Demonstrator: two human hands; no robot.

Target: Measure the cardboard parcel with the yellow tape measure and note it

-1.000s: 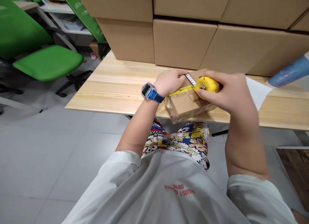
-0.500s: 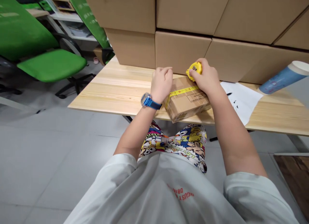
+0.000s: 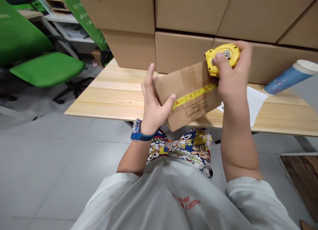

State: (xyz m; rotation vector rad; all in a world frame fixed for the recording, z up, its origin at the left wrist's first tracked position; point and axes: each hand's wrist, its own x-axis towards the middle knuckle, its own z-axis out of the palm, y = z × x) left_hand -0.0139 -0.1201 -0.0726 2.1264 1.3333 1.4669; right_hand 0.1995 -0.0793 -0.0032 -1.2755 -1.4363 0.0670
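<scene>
A small brown cardboard box (image 3: 184, 81), with a band of yellow printed tape (image 3: 193, 97) across its face, is tilted up over the near edge of the table. My left hand (image 3: 155, 107), wearing a blue watch, grips the box's left end, thumb on the printed face and fingers along the side. In my right hand (image 3: 233, 71) is a yellow tape measure (image 3: 221, 59), held at the box's upper right corner with my thumb on the measure's side. The right fingers are mostly hidden behind it. No drawn-out blade can be made out.
Large cardboard boxes (image 3: 184, 51) are stacked along the back of the wooden table (image 3: 99, 97). A white paper (image 3: 257, 99) lies to the right, near a blue cup (image 3: 288, 79) with a white top. Green chairs (image 3: 47, 68) stand at the left.
The box has risen and tipped its printed face toward me. My left hand has opened from a curl and taken its left end. My right hand moved right and up with the tape measure.
</scene>
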